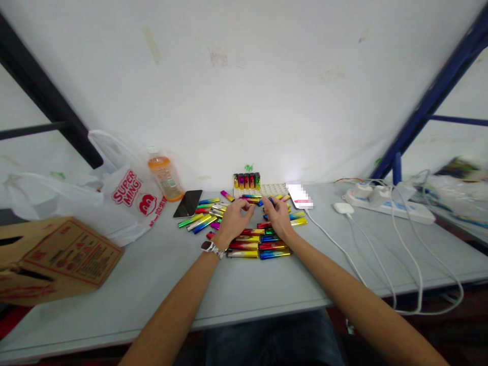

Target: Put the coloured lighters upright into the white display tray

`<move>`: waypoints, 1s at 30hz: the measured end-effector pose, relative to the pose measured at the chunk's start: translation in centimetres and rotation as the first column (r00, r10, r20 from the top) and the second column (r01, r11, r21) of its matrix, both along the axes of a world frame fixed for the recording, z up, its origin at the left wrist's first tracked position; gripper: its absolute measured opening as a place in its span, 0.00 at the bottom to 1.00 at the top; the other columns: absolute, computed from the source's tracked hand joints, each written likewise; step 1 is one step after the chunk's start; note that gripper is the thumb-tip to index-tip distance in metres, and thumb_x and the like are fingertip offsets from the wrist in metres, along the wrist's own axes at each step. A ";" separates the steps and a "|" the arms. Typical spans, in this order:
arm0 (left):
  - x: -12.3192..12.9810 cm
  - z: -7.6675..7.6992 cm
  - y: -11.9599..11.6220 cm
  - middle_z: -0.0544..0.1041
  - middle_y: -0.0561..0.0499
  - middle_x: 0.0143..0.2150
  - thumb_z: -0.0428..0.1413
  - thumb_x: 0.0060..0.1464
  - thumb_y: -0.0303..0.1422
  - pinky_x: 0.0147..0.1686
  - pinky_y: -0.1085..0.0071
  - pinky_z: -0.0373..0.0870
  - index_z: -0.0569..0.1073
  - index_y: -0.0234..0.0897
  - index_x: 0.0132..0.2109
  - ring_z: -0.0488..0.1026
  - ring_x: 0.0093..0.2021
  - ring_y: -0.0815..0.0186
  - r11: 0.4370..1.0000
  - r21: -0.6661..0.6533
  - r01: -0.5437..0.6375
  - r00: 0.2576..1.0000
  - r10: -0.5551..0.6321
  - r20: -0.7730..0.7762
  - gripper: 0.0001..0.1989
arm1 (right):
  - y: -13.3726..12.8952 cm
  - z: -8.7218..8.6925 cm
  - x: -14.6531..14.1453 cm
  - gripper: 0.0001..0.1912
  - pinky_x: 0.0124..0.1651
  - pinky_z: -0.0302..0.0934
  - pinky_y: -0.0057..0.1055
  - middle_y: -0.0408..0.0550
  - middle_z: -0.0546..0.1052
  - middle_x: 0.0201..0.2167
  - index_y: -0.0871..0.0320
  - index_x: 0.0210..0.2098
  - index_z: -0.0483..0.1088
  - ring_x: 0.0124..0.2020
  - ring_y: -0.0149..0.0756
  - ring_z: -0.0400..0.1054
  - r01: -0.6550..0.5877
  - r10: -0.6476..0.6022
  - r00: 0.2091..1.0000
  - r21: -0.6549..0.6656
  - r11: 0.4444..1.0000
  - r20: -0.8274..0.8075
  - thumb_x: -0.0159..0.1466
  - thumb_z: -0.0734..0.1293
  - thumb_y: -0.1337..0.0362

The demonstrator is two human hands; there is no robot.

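Many shiny, multicoloured lighters lie on the grey table in front of me, among them a yellow-and-red lighter (243, 253) and a blue-and-yellow lighter (275, 253) in two neat columns near me. My left hand (237, 217), with a watch (208, 246) on its wrist, is over the left part of the pile, its fingers curled; whatever is between them is hidden. To its right, my right hand (278, 216) has thumb and fingers closed around what looks like a blue lighter. Behind the hands, several lighters (246, 181) stand upright in a row in a pale tray (273, 189) with holes.
On the left are a cardboard box (72, 256), a white plastic bag (129, 198), an orange drink bottle (166, 175) and a dark phone (188, 204). A white phone (300, 195) with a cable, a charger (343, 208) and a power strip (392, 207) lie on the right.
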State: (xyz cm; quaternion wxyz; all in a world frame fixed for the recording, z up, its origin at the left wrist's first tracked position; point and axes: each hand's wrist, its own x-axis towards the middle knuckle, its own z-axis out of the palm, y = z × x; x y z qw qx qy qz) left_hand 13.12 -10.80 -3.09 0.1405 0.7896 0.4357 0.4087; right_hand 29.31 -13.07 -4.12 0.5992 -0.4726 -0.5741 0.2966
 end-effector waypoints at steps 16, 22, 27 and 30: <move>-0.4 -0.3 0.7 0.77 0.44 0.45 0.53 0.63 0.28 0.52 0.60 0.70 0.74 0.35 0.44 0.73 0.49 0.57 0.994 0.108 0.027 0.970 0.000 -0.242 0.06 | 0.4 0.4 -0.2 0.20 0.23 0.55 0.27 0.36 0.67 0.23 0.52 0.36 0.61 0.21 0.30 0.59 0.001 -0.003 0.999 -0.033 0.999 -0.035 0.59 0.70 0.45; -0.5 -0.4 1.2 0.75 0.42 0.55 0.52 0.62 0.26 0.58 0.55 0.67 0.72 0.34 0.54 0.70 0.58 0.54 0.996 0.088 0.016 0.903 0.024 -0.429 0.14 | 1.1 0.6 0.1 0.21 0.29 0.65 0.32 0.45 0.73 0.31 0.55 0.36 0.71 0.30 0.36 0.69 -0.072 0.071 0.997 0.009 0.997 0.035 0.62 0.67 0.42; -0.5 -0.4 1.1 0.75 0.43 0.55 0.51 0.64 0.27 0.60 0.55 0.66 0.71 0.34 0.55 0.70 0.58 0.54 0.994 0.105 0.005 0.866 0.048 -0.498 0.14 | 2.6 1.3 1.4 0.17 0.41 0.67 0.37 0.51 0.77 0.37 0.57 0.38 0.79 0.36 0.39 0.72 0.020 -0.053 0.967 0.133 0.991 0.248 0.63 0.67 0.49; -0.5 -0.5 1.1 0.75 0.43 0.53 0.51 0.64 0.27 0.58 0.56 0.67 0.72 0.35 0.54 0.70 0.56 0.55 0.995 0.095 0.000 0.837 0.052 -0.544 0.13 | 4.2 2.1 1.9 0.16 0.39 0.67 0.37 0.50 0.80 0.38 0.56 0.45 0.77 0.33 0.38 0.73 0.005 -0.040 0.957 0.121 0.993 0.289 0.63 0.68 0.55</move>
